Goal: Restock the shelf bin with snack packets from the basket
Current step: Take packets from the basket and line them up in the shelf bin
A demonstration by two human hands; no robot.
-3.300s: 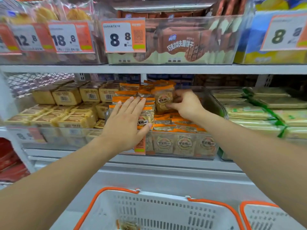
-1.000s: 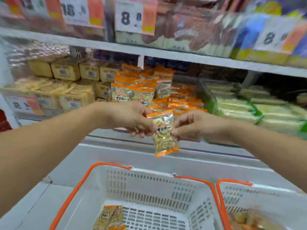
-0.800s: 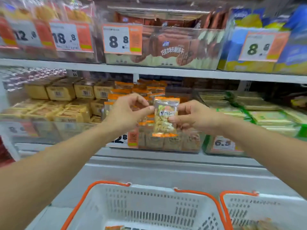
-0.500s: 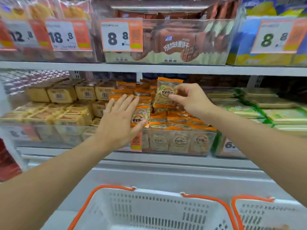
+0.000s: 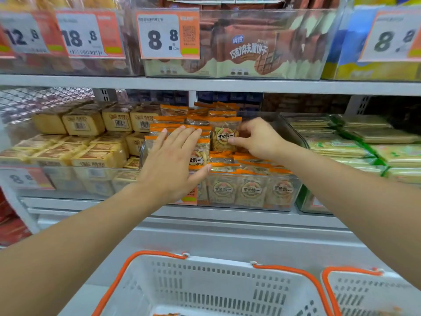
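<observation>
With the flat, open left hand (image 5: 175, 160) steadying the front stack, the right hand (image 5: 255, 140) pinching the orange-edged clear snack packet (image 5: 224, 136) should seat it upright inside the clear plastic shelf bin (image 5: 293, 190).

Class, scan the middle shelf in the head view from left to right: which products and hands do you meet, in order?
Yellow cakes → left hand → held packet → right hand → green packs.

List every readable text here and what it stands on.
"12.8": tag, upper left.
"18.8": next tag.
"8.8": middle tag.
"8.": blurred right tag.
"8 8": faint lower tag.
Packet in right hand and box print: unreadable.
</observation>
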